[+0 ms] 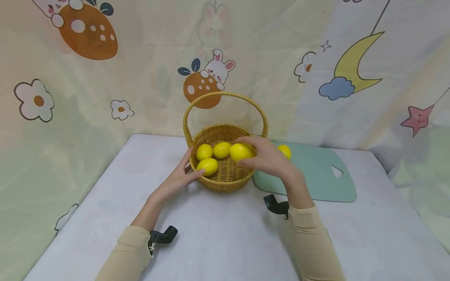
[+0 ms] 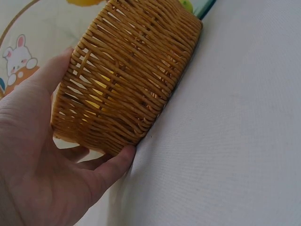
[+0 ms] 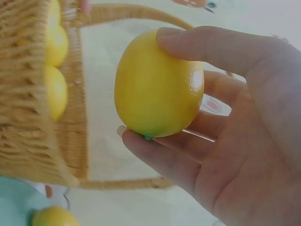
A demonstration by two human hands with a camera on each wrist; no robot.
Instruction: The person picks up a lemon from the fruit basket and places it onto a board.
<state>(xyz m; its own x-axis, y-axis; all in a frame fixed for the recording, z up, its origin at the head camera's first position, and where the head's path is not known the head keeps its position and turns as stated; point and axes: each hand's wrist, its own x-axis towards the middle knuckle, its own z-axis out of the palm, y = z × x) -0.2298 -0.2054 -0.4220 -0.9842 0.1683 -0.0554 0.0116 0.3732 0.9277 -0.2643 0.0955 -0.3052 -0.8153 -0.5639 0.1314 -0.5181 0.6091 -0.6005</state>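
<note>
A wicker basket [image 1: 225, 185] with a tall arched handle stands on the table, with three lemons [image 1: 208, 166] inside. My left hand [image 1: 177, 179] grips its left side, thumb at the front rim and fingers spread along the wall; the left wrist view shows this hand [image 2: 51, 155] against the weave. Over the basket's right part, my right hand [image 1: 268, 156] holds another lemon [image 3: 155, 89] between thumb and fingers. From the right wrist view, this lemon is above the rim, apart from the others, a small green tip at its lower end.
To the basket's right lies a pale green cutting board [image 1: 316, 183] with a cut-out hole. One lemon [image 1: 284, 151] sits at its back left, partly behind my right hand. A printed cloth backdrop [image 1: 151, 78] rises behind the white table [image 1: 218, 234].
</note>
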